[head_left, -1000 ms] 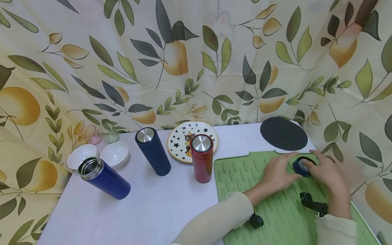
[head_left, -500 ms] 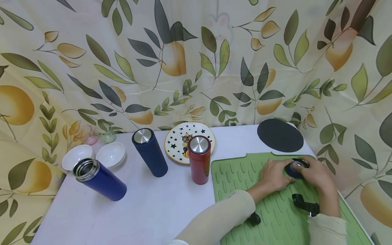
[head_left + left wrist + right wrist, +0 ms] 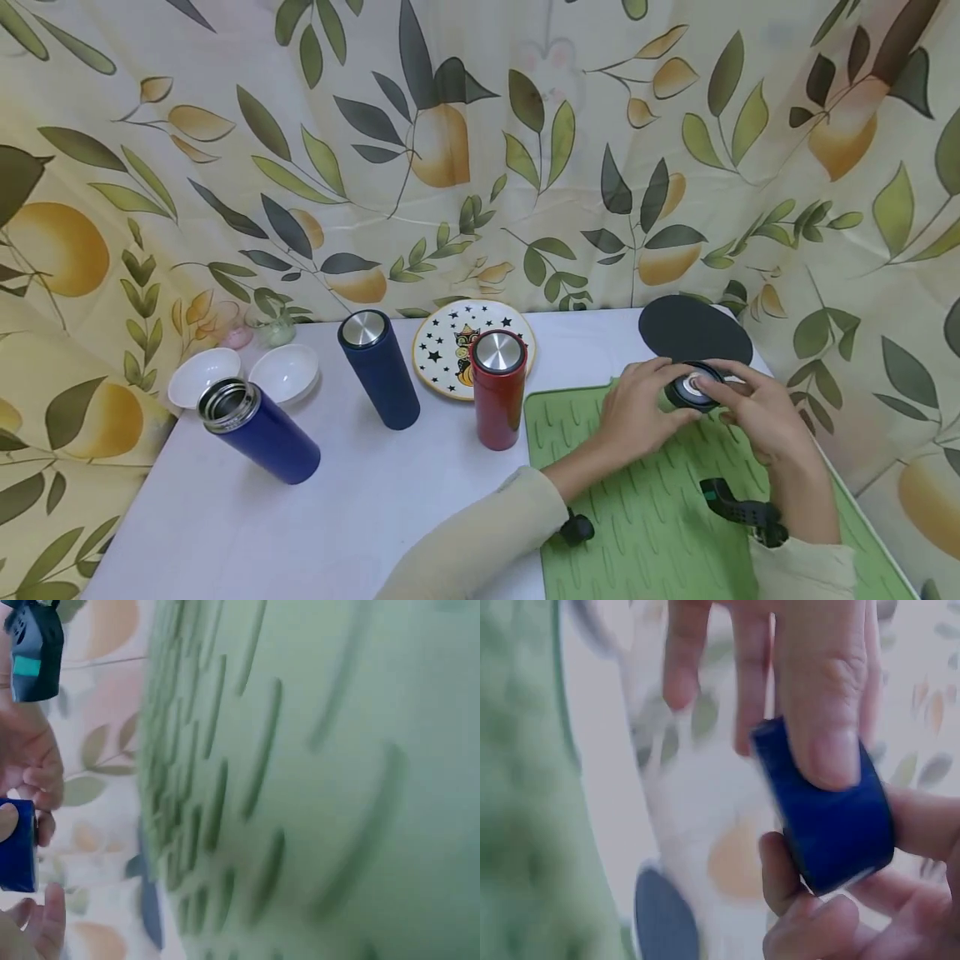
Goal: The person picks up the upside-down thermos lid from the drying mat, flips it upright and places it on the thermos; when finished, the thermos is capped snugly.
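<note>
Above the green mat (image 3: pixel 637 517), both hands hold a short blue bottle cap (image 3: pixel 681 393), its round metallic centre facing up in the head view. My right hand (image 3: pixel 768 417) grips it from the right; in the right wrist view its thumb presses on the blue side of the cap (image 3: pixel 840 825). From the left, my left hand (image 3: pixel 633 408) has thumb and fingers around the cap's edge. A blue bottle (image 3: pixel 270 437) with an open steel mouth leans on the left of the table. The left wrist view catches the cap (image 3: pixel 19 855) only at its edge.
A capped dark blue bottle (image 3: pixel 382 375) and a capped red bottle (image 3: pixel 498 408) stand mid-table. Behind them is a star-patterned plate (image 3: pixel 435 333). Two white bowls (image 3: pixel 288 375) sit at the far left. A black oval pad (image 3: pixel 693 325) lies beyond the mat.
Both hands have carried the cap leftward over the mat, and its metallic centre shows more plainly now. The bottles have stayed put; the head view has shifted slightly.
</note>
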`<state>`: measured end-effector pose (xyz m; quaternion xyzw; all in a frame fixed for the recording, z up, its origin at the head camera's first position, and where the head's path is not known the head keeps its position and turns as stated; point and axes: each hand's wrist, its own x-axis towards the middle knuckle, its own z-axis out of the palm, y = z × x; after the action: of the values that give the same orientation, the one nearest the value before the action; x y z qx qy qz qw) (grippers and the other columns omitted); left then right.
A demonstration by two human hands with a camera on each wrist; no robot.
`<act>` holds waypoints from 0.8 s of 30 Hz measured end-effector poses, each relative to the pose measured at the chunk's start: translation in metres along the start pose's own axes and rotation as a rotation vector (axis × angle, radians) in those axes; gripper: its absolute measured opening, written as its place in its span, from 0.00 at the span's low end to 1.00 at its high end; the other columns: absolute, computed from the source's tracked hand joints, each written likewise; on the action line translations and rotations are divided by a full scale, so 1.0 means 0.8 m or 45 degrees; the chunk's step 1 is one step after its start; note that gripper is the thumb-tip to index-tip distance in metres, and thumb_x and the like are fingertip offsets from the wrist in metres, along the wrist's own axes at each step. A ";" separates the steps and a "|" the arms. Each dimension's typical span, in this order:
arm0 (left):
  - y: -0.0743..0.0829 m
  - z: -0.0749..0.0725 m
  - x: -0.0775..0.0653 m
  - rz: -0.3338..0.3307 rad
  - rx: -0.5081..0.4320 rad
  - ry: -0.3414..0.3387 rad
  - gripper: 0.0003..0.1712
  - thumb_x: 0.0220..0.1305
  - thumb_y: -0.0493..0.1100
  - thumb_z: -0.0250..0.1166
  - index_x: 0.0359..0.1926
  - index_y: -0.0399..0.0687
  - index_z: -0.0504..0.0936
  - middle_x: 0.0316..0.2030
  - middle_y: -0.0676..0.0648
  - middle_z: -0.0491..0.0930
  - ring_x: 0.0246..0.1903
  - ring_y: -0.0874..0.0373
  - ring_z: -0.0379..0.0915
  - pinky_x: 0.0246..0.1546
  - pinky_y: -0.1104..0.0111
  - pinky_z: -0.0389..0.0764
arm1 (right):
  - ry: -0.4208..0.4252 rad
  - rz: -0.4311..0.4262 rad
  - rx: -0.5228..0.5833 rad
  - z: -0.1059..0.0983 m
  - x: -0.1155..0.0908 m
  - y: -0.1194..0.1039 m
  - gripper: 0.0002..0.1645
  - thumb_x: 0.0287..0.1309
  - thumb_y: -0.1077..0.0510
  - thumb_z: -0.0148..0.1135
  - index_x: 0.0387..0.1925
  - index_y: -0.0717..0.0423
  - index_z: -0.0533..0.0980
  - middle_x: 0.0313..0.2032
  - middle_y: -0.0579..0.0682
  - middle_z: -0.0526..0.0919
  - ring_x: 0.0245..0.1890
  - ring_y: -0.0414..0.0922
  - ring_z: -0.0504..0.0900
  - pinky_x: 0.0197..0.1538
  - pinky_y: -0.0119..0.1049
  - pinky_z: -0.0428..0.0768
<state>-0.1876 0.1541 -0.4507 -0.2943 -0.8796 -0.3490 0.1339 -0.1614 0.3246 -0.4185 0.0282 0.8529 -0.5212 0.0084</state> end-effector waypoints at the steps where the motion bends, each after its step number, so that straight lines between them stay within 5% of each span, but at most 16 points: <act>1: -0.003 -0.011 -0.005 0.023 -0.017 0.023 0.30 0.52 0.60 0.66 0.57 0.66 0.73 0.56 0.60 0.70 0.54 0.68 0.63 0.45 0.78 0.71 | -0.024 -0.028 0.062 0.006 -0.002 -0.007 0.25 0.61 0.48 0.55 0.57 0.54 0.68 0.33 0.36 0.79 0.25 0.36 0.76 0.24 0.32 0.77; 8: -0.023 -0.065 -0.047 0.143 -0.082 0.167 0.28 0.51 0.58 0.67 0.54 0.59 0.77 0.55 0.54 0.72 0.55 0.65 0.64 0.46 0.80 0.70 | -0.162 -0.087 0.166 0.054 -0.019 -0.046 0.29 0.63 0.51 0.54 0.60 0.62 0.64 0.36 0.41 0.80 0.27 0.41 0.77 0.25 0.33 0.76; 15: -0.029 -0.089 -0.086 0.159 -0.269 0.129 0.27 0.51 0.55 0.68 0.53 0.57 0.77 0.59 0.53 0.69 0.49 0.69 0.67 0.32 0.86 0.72 | -0.352 -0.067 0.203 0.069 -0.047 -0.054 0.32 0.65 0.50 0.52 0.65 0.61 0.60 0.45 0.50 0.78 0.39 0.42 0.80 0.40 0.37 0.80; 20: -0.040 -0.103 -0.105 0.131 -0.353 0.073 0.27 0.51 0.52 0.69 0.54 0.56 0.78 0.59 0.55 0.69 0.48 0.71 0.69 0.32 0.85 0.73 | -0.497 0.035 0.375 0.080 -0.053 -0.059 0.32 0.65 0.53 0.52 0.66 0.60 0.58 0.47 0.55 0.78 0.44 0.45 0.79 0.48 0.36 0.77; 24: -0.046 -0.110 -0.112 0.136 -0.396 0.037 0.27 0.50 0.50 0.71 0.54 0.55 0.78 0.59 0.54 0.69 0.49 0.70 0.69 0.33 0.86 0.73 | -0.507 0.107 0.452 0.088 -0.056 -0.061 0.32 0.63 0.55 0.54 0.65 0.62 0.59 0.49 0.54 0.76 0.45 0.45 0.79 0.49 0.37 0.77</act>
<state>-0.1366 0.0332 -0.4467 -0.3527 -0.7961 -0.4775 0.1178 -0.1207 0.2381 -0.4052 -0.0382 0.7278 -0.6572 0.1925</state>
